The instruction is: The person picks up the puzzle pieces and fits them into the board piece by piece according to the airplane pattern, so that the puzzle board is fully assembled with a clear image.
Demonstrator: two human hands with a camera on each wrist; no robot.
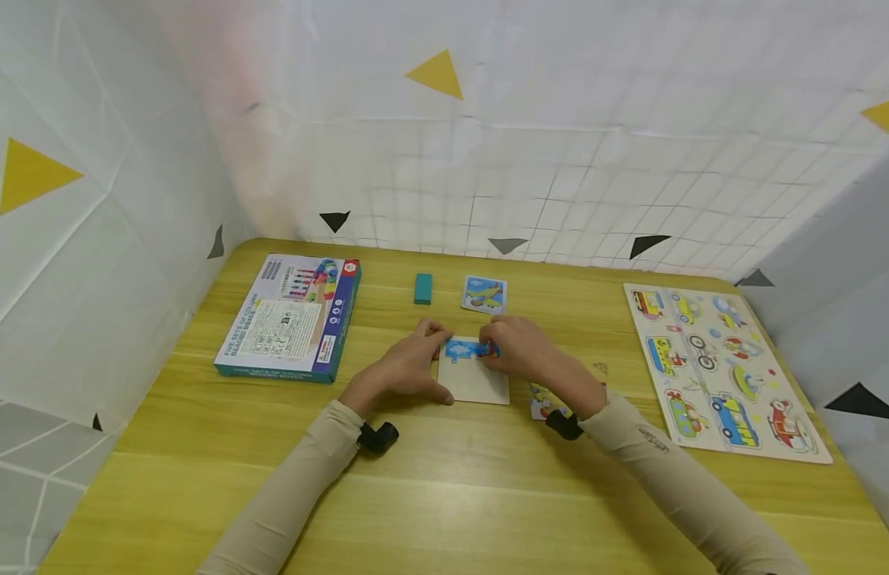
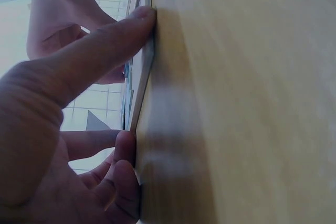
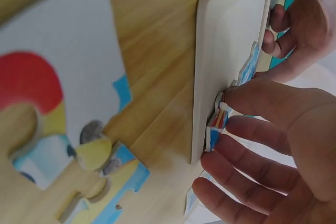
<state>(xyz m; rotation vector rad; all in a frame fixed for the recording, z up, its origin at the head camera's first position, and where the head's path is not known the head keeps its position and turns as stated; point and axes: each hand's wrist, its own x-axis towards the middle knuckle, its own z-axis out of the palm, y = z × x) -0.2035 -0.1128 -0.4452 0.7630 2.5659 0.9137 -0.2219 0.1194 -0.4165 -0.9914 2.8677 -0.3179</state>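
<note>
A pale, square puzzle board lies on the table between the two hands. My left hand steadies it at the left, thumb on the near corner and fingers at the far edge. Along the board's far side sits a blue jigsaw piece. With thumb and fingertips, my right hand pinches a red, yellow and blue jigsaw piece at the board's far right corner, beside the blue one. Loose jigsaw pieces lie to the right, partly hidden under the right wrist in the head view.
Beyond the board are a teal block and a small picture puzzle with a yellow plane. A boxed bead toy stands at the left. A large wooden vehicle puzzle lies at the right. Patterned white sheeting closes off the back.
</note>
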